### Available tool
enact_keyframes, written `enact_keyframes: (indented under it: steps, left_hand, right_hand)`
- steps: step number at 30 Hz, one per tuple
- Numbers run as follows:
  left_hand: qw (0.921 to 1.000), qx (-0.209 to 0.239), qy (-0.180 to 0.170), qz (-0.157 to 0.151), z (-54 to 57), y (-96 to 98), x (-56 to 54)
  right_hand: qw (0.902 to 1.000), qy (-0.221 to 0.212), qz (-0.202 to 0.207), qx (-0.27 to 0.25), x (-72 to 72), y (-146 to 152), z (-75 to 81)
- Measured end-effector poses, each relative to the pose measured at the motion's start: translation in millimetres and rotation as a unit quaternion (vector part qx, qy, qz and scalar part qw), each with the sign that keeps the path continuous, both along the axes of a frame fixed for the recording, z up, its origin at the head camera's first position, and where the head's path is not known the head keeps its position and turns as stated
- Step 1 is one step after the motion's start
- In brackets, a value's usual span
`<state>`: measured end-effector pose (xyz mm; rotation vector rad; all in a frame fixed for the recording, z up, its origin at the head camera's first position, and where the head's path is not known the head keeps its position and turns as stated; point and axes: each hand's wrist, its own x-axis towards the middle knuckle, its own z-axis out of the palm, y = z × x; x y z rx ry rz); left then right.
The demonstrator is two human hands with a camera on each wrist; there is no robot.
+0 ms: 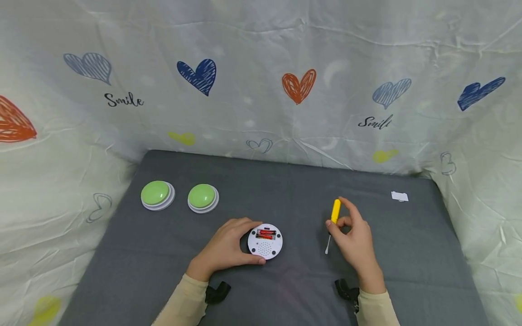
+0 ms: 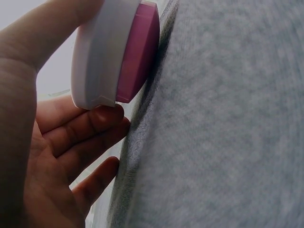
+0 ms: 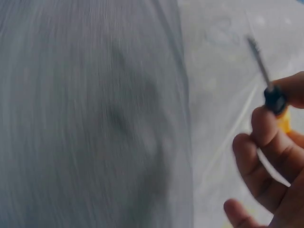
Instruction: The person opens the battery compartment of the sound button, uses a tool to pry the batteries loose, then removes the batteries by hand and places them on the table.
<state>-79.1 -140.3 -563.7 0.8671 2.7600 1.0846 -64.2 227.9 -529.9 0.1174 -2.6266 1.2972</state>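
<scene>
My left hand (image 1: 224, 246) grips the rim of a round white push button (image 1: 271, 251) between thumb and fingers. Its underside faces up, with an uncovered battery bay holding red batteries (image 1: 266, 234) above a patch of small holes. In the left wrist view, the button's pink dome (image 2: 141, 52) is turned to the grey cloth. To the right, the right hand (image 1: 359, 242) pinches a screwdriver (image 1: 335, 210) by its yellow handle, shaft slanting down. The right wrist view shows the metal shaft (image 3: 259, 61) and dark collar beyond the fingers.
Two green-domed push buttons (image 1: 155, 194) stand dome up at the left back of the grey cloth-covered table (image 1: 302, 290). A small white flat piece (image 1: 399, 196) lies at the right back. A printed white curtain (image 1: 244, 104) encloses the back and sides.
</scene>
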Motion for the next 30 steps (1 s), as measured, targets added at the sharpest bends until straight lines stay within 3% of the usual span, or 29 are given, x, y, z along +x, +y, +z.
enact_keyframes:
  steps: [4, 9, 14, 20, 25, 30]
  left_hand:
    - [1.0, 0.001, 0.004, -0.002, 0.0, 0.5, -0.4]
    - [0.9999, 0.004, 0.01, -0.006, -0.4, 0.5, -0.3]
    - [1.0, 0.003, 0.004, -0.005, -0.5, 0.1, 0.3]
    - [1.0, 0.002, 0.002, -0.003, 0.3, 0.6, 0.6]
    - [1.0, 0.002, 0.006, -0.004, -0.9, 0.9, 0.0]
    - [1.0, 0.003, 0.009, -0.003, -2.6, 0.6, -0.9]
  right_hand:
    - [0.9941, -0.012, -0.038, 0.102, 4.5, 22, 2.4]
    - [0.9787, -0.078, -0.068, 0.177, 13.6, 49, -2.3]
    - [0.9643, -0.137, -0.089, 0.209, 20.2, 73, -6.2]
    - [0.9495, -0.175, -0.101, 0.24, 23.2, 95, -10.3]
    - [0.9431, -0.201, -0.095, 0.247, 24.4, 104, -9.6]
    - [0.9415, -0.201, -0.093, 0.254, 25.0, 109, -12.0]
